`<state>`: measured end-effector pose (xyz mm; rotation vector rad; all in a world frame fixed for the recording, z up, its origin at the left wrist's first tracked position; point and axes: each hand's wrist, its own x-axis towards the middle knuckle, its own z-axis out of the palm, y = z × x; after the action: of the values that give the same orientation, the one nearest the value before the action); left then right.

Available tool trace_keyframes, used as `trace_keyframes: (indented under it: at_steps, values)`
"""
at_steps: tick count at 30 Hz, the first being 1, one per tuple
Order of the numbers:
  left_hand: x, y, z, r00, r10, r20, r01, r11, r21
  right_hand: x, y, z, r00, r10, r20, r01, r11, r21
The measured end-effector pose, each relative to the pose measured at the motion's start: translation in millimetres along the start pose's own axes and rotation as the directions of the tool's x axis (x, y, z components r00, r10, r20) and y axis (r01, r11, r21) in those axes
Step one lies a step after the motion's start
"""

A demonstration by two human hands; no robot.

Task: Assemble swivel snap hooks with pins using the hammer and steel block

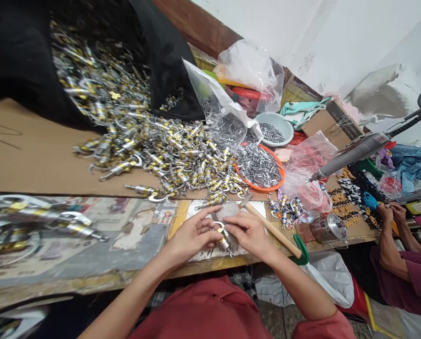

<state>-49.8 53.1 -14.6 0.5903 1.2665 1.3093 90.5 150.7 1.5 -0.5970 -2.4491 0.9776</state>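
Note:
Between my hands is a small silver-and-yellow metal keychain (226,243) with a curved clasp at its upper end and a ring at its lower end. My left hand (198,231) grips it from the left, thumb and fingers closed at its side. From the right, my right hand (246,230) pinches near the clasp; the exact contact is partly hidden by the fingers. Just beyond the fingertips sits a grey block (228,209) on a white work surface. A hammer with a wooden handle (272,228) lies slanting beside my right hand.
A large heap of similar keychains (182,155) spills from a black bag (171,56). More lie at left (37,221). An orange basin (283,175) and a pale bowl (287,129) hold small metal parts. A grey electric screwdriver (352,153) hangs at right, near a co-worker's hands (390,214).

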Motion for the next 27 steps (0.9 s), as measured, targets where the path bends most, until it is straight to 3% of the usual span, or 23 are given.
trace_keyframes:
  at_steps: [3, 5, 7, 9, 11, 14, 17, 19, 21, 23, 27]
  values:
    - [-0.2, 0.8, 0.6, 1.0, -0.022, -0.019, 0.022, 1.0, -0.019, -3.2, 11.5, -17.6, 0.976, 0.029, -0.218, -0.025, 0.999, 0.02]
    - [-0.5, 1.4, 0.7, 0.999, -0.024, -0.022, 0.023, 0.999, -0.023, -9.0, 24.3, -31.1, 0.956, 0.05, -0.29, -0.09, 0.988, -0.126]
    - [-0.8, 1.9, 0.5, 0.999, -0.027, -0.024, 0.026, 0.999, -0.02, -17.9, 38.4, -39.9, 0.971, 0.085, -0.221, -0.162, 0.92, -0.356]
    - [-0.8, 2.2, 0.1, 0.999, -0.033, -0.022, 0.032, 0.999, -0.015, -27.5, 50.7, -41.5, 0.98, 0.169, -0.102, -0.197, 0.799, -0.568]
    - [-0.5, 2.2, -0.3, 0.999, -0.038, -0.012, 0.038, 0.999, -0.007, -34.1, 59.9, -37.8, 0.965, 0.26, -0.037, -0.217, 0.709, -0.672]
    - [0.5, 2.4, -0.7, 0.999, -0.042, -0.006, 0.042, 0.999, 0.004, -34.1, 68.4, -33.3, 0.931, 0.365, -0.002, -0.288, 0.731, -0.619]
    - [1.1, 2.7, -0.8, 0.999, -0.048, -0.015, 0.048, 0.999, 0.001, -27.7, 69.2, -38.5, 0.905, 0.425, -0.008, -0.392, 0.827, -0.403]
    - [1.3, 2.4, -0.8, 0.999, -0.051, -0.014, 0.051, 0.999, -0.006, -25.9, 62.3, -46.0, 0.91, 0.406, -0.085, -0.414, 0.88, -0.232]
    - [1.6, 1.7, -0.8, 0.999, -0.048, -0.013, 0.048, 0.999, -0.011, -28.7, 48.5, -52.9, 0.918, 0.363, -0.16, -0.384, 0.914, -0.132]
    - [2.0, 0.5, -1.0, 0.999, -0.036, -0.017, 0.036, 0.999, -0.013, -35.8, 30.3, -56.7, 0.944, 0.289, -0.162, -0.312, 0.939, -0.145]
    - [2.6, -2.2, -1.9, 1.0, -0.025, -0.004, 0.025, 1.0, -0.016, -53.8, -0.4, -52.0, 0.996, 0.087, 0.029, -0.078, 0.97, -0.231]
